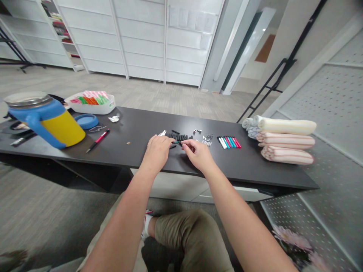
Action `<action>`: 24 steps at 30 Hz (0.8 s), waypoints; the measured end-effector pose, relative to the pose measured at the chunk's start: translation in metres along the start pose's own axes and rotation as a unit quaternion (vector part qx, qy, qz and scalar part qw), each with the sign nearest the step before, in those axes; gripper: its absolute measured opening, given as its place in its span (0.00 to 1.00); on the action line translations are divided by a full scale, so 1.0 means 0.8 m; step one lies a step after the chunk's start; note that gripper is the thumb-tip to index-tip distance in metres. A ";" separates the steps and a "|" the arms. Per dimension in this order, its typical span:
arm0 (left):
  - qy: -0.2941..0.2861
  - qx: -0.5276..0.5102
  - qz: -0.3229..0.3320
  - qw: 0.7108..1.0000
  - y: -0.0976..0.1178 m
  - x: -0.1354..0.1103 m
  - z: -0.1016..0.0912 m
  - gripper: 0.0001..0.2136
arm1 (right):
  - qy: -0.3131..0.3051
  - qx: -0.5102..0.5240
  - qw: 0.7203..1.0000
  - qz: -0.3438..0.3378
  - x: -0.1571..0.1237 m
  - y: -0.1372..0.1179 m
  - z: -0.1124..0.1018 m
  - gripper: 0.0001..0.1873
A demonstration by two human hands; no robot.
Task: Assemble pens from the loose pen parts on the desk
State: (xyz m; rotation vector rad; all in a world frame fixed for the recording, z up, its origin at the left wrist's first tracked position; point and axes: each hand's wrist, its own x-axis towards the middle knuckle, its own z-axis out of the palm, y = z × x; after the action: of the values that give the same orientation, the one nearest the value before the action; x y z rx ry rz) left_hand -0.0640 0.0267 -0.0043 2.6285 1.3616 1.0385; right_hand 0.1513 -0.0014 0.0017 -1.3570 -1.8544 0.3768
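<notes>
Above the middle of the dark table, my left hand (pixel 159 148) and my right hand (pixel 197 151) meet, both with fingers pinched on a small dark pen part (pixel 177 142). Fingertips cover much of it. Just beyond them lies a row of short black pen pieces (pixel 185 137), partly hidden by my hands. White thin pieces (pixel 162 133) poke out behind my left hand. To the right of my right hand are small silvery pieces (pixel 208 139). Farther right, white, teal and pink pen barrels (pixel 229 142) lie side by side. A pink and black pen (pixel 98 141) rests at the left.
A blue and yellow mug (pixel 61 126) stands at the left, near a blue lid (pixel 86 121). Behind is a white basket (pixel 106 108) of colourful packets. Crumpled white tissue (pixel 114 119) lies near it. Rolled towels (pixel 286 140) are stacked at the table's (pixel 136 117) right end.
</notes>
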 end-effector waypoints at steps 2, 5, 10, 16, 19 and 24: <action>0.006 -0.011 -0.002 1.000 -0.001 0.000 0.001 0.13 | 0.001 -0.020 1.000 -0.018 0.000 0.000 0.000 0.11; 0.008 -0.023 0.008 1.000 0.000 -0.001 -0.001 0.14 | -0.005 -0.043 0.998 -0.048 0.001 0.000 -0.001 0.15; 0.012 -0.032 0.010 0.999 0.000 -0.001 -0.003 0.14 | -0.005 -0.060 0.997 -0.056 0.004 -0.004 -0.001 0.15; 0.010 -0.024 0.014 1.000 0.001 0.000 -0.003 0.14 | -0.020 -0.072 0.994 -0.081 0.006 -0.005 0.000 0.16; 0.010 -0.030 0.011 0.999 0.004 0.000 -0.005 0.14 | -0.015 -0.074 0.995 -0.070 0.006 -0.005 0.000 0.15; 0.018 -0.043 0.007 0.999 0.007 0.000 -0.007 0.14 | -0.028 -0.070 0.993 -0.092 0.007 -0.003 0.000 0.17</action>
State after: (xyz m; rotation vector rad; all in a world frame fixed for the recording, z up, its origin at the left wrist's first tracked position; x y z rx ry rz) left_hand -0.0636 0.0216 0.0015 2.5754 1.2759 1.1251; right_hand 0.1489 0.0026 0.0056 -1.2652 -2.0661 0.1955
